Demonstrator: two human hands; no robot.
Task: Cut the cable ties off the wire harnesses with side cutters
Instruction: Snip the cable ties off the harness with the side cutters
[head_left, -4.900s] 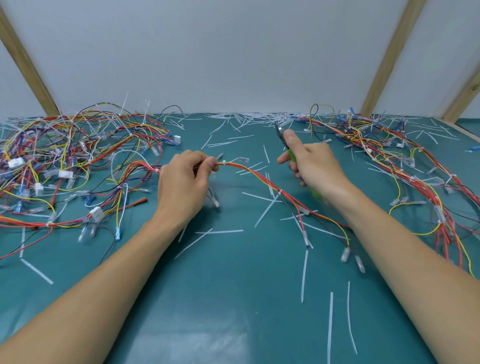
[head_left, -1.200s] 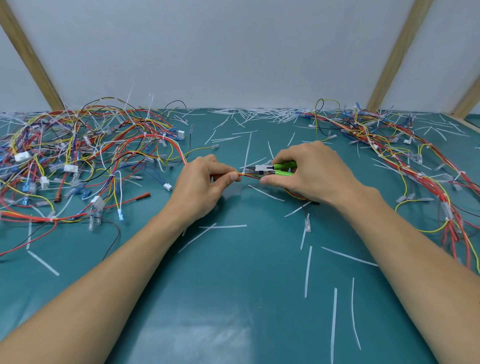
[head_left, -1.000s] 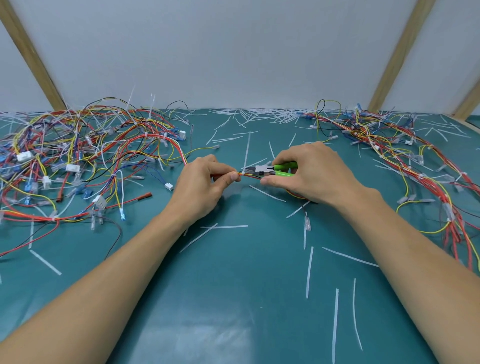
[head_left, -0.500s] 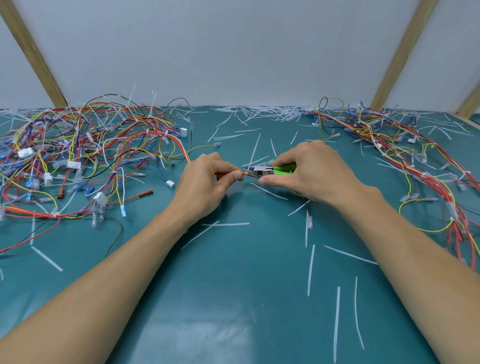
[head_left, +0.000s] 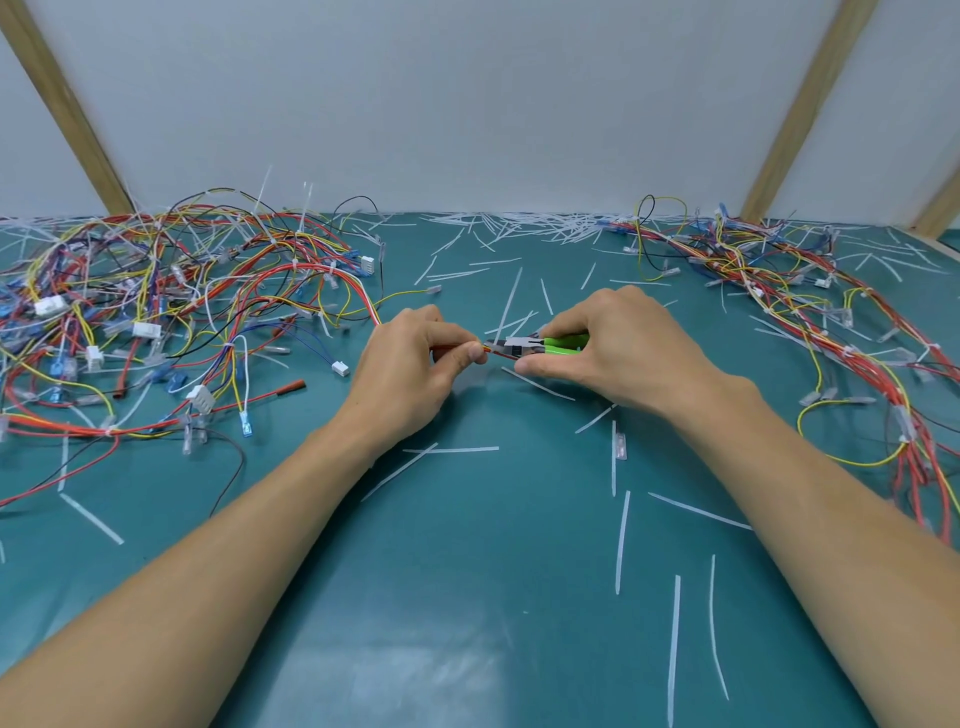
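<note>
We've got the left hand closed in a pinch, thumb & forefinger on a red/yellow wire bundle at mid-table, w/ the rest of that harness running far-left into the big pile. Right hand is wrapped shut round the green-handled cutters, nose pointing left, tip right at the bundle just beside the left thumb. The tie itself is too small to make out, and we can't tell if the blades are already on it or only next to it. Judging by that, we're at the snip. Risks from here: blades sit v. close to the insulation, so a bite too deep or angled along the wires could nick a conductor instead of the tie; the left thumb is touching-close to the tip, so a slip when the tie gives could catch skin; a loose pinch lets the bundle twist and the tie roll out of the jaws. Cut tie bits litter the mat, more will fly. A second pile lies far-right.
</note>
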